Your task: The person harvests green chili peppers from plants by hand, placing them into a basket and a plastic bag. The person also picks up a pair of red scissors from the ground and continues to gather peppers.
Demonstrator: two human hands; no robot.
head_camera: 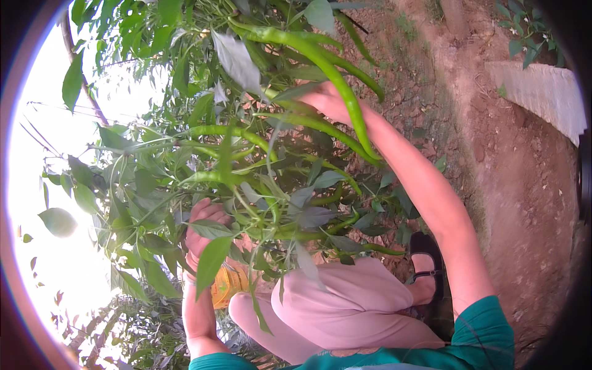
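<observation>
Long green chili peppers (340, 85) hang among the leaves of a pepper plant (152, 189) before me. My right hand (323, 101) reaches in behind the upper peppers; leaves and pods cover its fingertips, so whether it holds anything is hidden. Lower left, my left hand (206, 226) is among the leaves and stems, its fingers curled. A leaf partly covers it, and what lies within its fingers cannot be made out. More green peppers (231, 134) hang between my two hands.
A yellow-orange container (229, 284) stands beside my left forearm and my bent knee. Bare reddish soil (518, 185) runs along the right, with a pale curved slab (539, 90) at upper right. My dark shoe (428, 268) rests on the ground near low foliage. Another leafy plant (527, 34) grows in the top right corner.
</observation>
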